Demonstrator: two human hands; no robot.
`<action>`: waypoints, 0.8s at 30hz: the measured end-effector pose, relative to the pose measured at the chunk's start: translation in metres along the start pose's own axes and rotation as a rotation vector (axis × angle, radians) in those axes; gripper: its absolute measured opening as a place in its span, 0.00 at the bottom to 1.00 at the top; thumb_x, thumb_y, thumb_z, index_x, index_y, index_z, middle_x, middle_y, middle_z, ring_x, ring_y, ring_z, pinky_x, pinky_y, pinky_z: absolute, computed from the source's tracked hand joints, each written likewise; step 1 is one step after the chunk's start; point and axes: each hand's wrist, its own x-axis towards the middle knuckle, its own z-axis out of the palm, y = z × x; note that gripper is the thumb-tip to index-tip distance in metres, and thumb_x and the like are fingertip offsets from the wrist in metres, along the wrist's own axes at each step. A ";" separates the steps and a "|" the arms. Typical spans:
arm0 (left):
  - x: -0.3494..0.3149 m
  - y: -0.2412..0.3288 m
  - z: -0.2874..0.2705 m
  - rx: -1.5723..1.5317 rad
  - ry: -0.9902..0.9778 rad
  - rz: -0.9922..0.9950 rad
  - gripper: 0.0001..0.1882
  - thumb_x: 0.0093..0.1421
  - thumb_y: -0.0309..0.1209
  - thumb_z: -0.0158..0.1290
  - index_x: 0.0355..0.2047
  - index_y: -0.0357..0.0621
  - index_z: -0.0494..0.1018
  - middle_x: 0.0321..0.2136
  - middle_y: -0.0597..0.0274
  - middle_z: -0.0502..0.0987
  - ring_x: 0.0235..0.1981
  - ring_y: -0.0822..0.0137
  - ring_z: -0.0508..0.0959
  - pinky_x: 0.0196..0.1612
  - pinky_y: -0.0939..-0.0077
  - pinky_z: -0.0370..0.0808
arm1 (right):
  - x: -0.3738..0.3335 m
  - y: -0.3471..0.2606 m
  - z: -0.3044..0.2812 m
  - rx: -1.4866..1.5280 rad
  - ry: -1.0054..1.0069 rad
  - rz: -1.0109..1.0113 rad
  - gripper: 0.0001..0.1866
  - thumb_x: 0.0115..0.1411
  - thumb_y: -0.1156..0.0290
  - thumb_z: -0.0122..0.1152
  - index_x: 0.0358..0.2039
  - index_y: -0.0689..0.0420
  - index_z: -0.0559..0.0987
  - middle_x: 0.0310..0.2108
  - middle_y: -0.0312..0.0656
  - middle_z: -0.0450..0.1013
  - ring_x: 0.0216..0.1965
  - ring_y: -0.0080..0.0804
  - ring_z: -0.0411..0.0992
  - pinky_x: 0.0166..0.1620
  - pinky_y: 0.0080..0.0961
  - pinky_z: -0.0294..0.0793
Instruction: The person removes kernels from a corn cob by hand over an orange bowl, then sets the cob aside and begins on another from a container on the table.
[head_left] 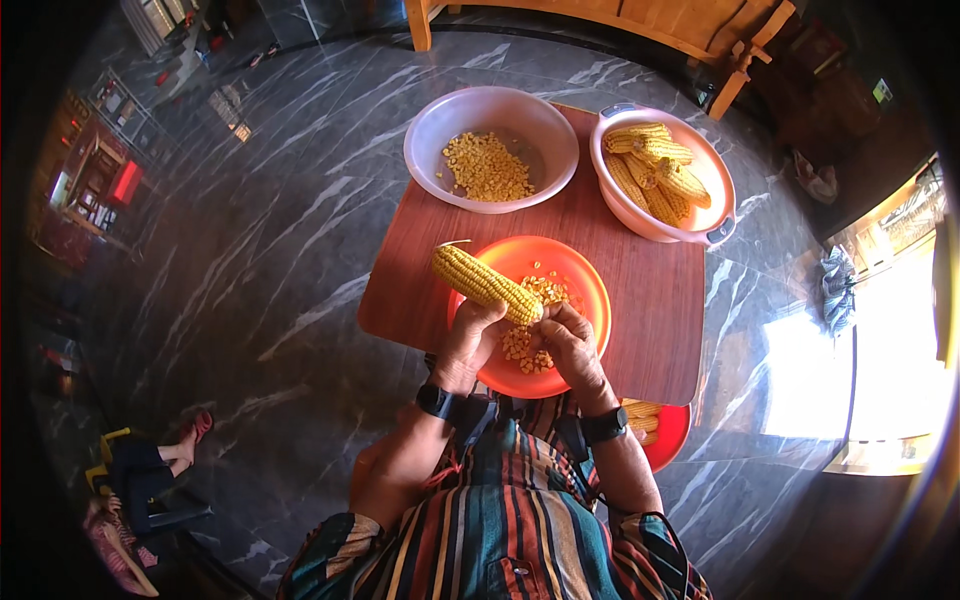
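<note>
A yellow corn cob, its kernels mostly still on it, is tilted over an orange bowl at the table's near edge. My left hand is wrapped round the cob's underside. At the cob's near right end, the fingers of my right hand are closed against it, partly hiding that tip. Loose corn kernels lie in the orange bowl below both hands.
The bowls stand on a reddish-brown table. Behind are a pale basin of kernels and a pink basin piled with cobs. A red container with cobs sits low at right. A seated person is at far left.
</note>
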 end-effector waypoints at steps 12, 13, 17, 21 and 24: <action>-0.004 0.001 0.002 -0.019 -0.030 -0.024 0.24 0.49 0.30 0.61 0.45 0.39 0.67 0.41 0.61 0.73 0.43 0.66 0.72 0.49 0.66 0.69 | -0.003 -0.005 0.000 0.006 -0.019 0.039 0.14 0.63 0.61 0.47 0.29 0.59 0.70 0.20 0.36 0.67 0.18 0.21 0.65 0.23 0.17 0.66; -0.004 0.001 0.001 -0.003 -0.036 -0.036 0.25 0.48 0.30 0.62 0.45 0.39 0.67 0.40 0.62 0.73 0.43 0.66 0.73 0.49 0.67 0.69 | -0.003 -0.006 0.001 -0.014 -0.037 0.053 0.14 0.63 0.60 0.47 0.29 0.59 0.69 0.20 0.36 0.67 0.18 0.21 0.65 0.23 0.16 0.66; -0.003 0.000 -0.002 0.019 -0.016 -0.038 0.25 0.47 0.30 0.62 0.45 0.39 0.67 0.39 0.62 0.73 0.42 0.67 0.73 0.49 0.69 0.69 | -0.004 -0.010 0.005 -0.044 -0.026 0.085 0.14 0.63 0.60 0.48 0.29 0.59 0.69 0.19 0.35 0.66 0.18 0.20 0.65 0.22 0.16 0.65; 0.000 0.000 -0.005 0.047 -0.055 -0.038 0.27 0.47 0.32 0.62 0.46 0.39 0.66 0.41 0.61 0.72 0.44 0.65 0.72 0.52 0.66 0.67 | -0.002 -0.006 0.003 -0.095 -0.036 0.067 0.14 0.62 0.60 0.49 0.30 0.59 0.69 0.19 0.34 0.67 0.18 0.19 0.64 0.22 0.15 0.65; 0.000 0.000 -0.002 0.039 -0.057 -0.061 0.26 0.48 0.31 0.61 0.46 0.39 0.66 0.41 0.60 0.72 0.45 0.64 0.72 0.52 0.67 0.67 | 0.000 -0.003 -0.001 -0.177 -0.035 0.032 0.14 0.62 0.59 0.49 0.30 0.59 0.69 0.20 0.34 0.67 0.19 0.17 0.64 0.23 0.15 0.64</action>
